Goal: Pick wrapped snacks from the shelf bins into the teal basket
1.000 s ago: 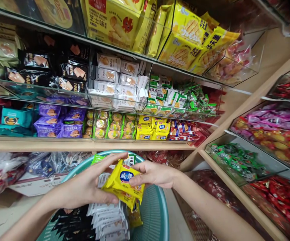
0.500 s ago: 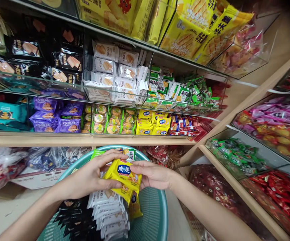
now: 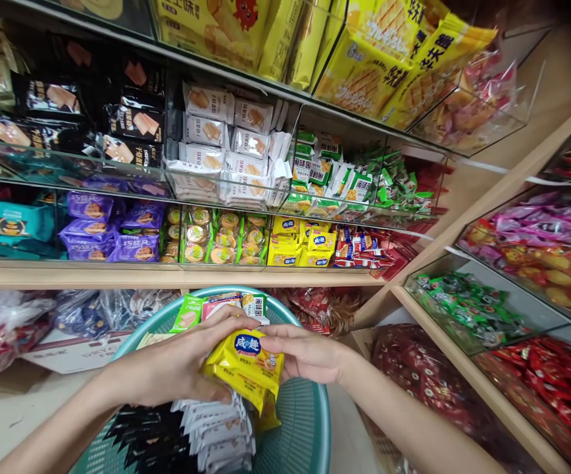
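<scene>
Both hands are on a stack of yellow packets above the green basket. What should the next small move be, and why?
Probably lift the yellow packets toward the shelf bin of matching yellow packets. The left hand and right hand already clamp the stack from both sides above the green basket, and that bin carries the same blue label.

Both hands [image 3: 177, 365] clasp yellow packets [image 3: 246, 365] over basket [image 3: 310, 421].

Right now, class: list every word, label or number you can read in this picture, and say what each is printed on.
"咸の趣": blue label on the yellow packets gripped between left hand and right hand above the green basket.
"巧克力", roughly: purple packets on the shelf.
Large yellow bags up top: big characters, cut off and tilted, not readable.
All other wrappers: too small or blurred.
</scene>
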Motion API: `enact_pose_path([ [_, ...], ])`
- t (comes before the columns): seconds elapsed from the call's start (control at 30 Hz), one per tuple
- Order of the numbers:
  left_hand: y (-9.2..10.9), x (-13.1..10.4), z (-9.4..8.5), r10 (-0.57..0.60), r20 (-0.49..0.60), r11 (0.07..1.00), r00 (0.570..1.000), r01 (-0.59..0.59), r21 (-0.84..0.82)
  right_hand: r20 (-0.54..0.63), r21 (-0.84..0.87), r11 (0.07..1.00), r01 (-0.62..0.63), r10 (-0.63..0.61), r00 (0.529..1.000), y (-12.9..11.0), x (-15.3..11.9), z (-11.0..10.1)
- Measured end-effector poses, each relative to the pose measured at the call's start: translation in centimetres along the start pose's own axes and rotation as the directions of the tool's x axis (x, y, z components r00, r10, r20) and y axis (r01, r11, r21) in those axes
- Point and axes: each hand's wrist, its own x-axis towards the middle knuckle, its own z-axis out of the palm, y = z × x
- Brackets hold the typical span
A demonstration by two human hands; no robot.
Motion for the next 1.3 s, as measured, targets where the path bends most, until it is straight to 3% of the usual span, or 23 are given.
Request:
enact_pose_path([
  [0.1, 0.1, 0.5, -0.1, 0.029, 0.006, 1.000, 1.000, -0.029, 0.001, -0.034, -0.067, 0.998, 0.002, -0.004, 0.999, -0.4, -0.3, 0.3],
  [0.27, 0.0, 1.1, -0.3, -0.033, 0.004, 0.999, 0.999, 0.033, 0.024, -0.044, -0.272, 0.957, 0.100, -0.117, 0.992, -1.5, -0.6, 0.8],
  [0.37, -0.3, 1.4, 0.0, -0.066, -0.023, 0.997, 0.998, 0.066, 0.033, -0.025, -0.464, 0.876, 0.133, -0.162, 0.986, -2.3, -0.8, 1.1],
  [0.5, -0.7, 1.7, 0.4, -0.102, -0.078, 0.993, 0.992, 0.106, 0.045, 0.094, -0.612, 0.752, 0.245, -0.239, 0.967, -3.0, -1.1, 1.6],
  [0.57, -0.7, 1.8, 0.5, -0.101, -0.104, 0.992, 0.990, 0.108, 0.064, 0.070, -0.688, 0.671, 0.277, -0.318, 0.946, -2.8, -1.1, 1.9],
  [0.7, -0.2, 2.2, 0.9, -0.084, -0.149, 0.989, 0.985, 0.101, 0.106, -0.120, -0.890, 0.448, 0.088, -0.415, 0.902, -1.8, -1.0, 2.3],
  [0.77, 0.1, 2.4, 1.1, -0.104, -0.149, 0.987, 0.983, 0.120, 0.104, -0.167, -0.922, 0.386, 0.017, -0.439, 0.883, -1.3, -0.9, 2.4],
  [0.9, 0.3, 2.2, 1.1, -0.124, -0.133, 0.991, 0.983, 0.129, 0.033, -0.191, -0.927, 0.375, -0.002, -0.468, 0.863, -1.0, -1.0, 2.5],
  [1.07, -0.5, 0.5, 0.3, -0.100, -0.203, 0.995, 0.974, 0.091, -0.051, -0.226, -0.908, 0.419, -0.007, -0.474, 0.851, -0.8, -1.7, 1.9],
  [1.17, -0.8, -1.4, -0.9, -0.139, -0.312, 0.990, 0.940, 0.132, -0.044, -0.298, -0.903, 0.424, -0.059, -0.522, 0.799, 0.4, -2.3, 0.9],
  [1.3, -1.1, -4.1, -2.5, -0.219, -0.474, 0.970, 0.853, 0.242, -0.014, -0.480, -0.848, 0.476, -0.234, -0.502, 0.720, 3.5, -2.8, 0.0],
])
